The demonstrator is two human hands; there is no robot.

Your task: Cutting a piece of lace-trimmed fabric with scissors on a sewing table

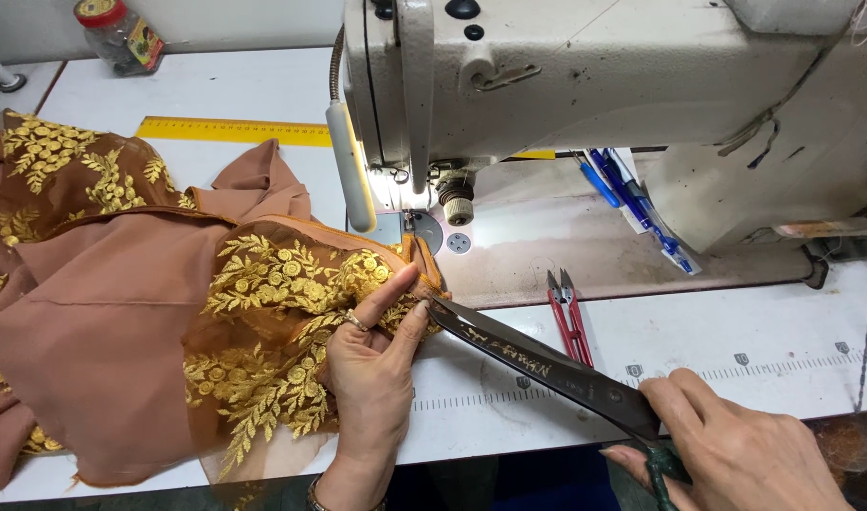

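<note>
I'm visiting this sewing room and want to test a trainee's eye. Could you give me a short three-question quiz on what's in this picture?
1. True or false: the right hand holds the large scissors.
2. What does the left hand pinch? A) yellow ruler B) brown fabric with gold embroidery C) blue pen
3. What small red tool lies on the table beside the scissor blades?

Key:
1. True.
2. B, the brown embroidered fabric, at its edge by the blade tips.
3. The red thread snips.
</note>
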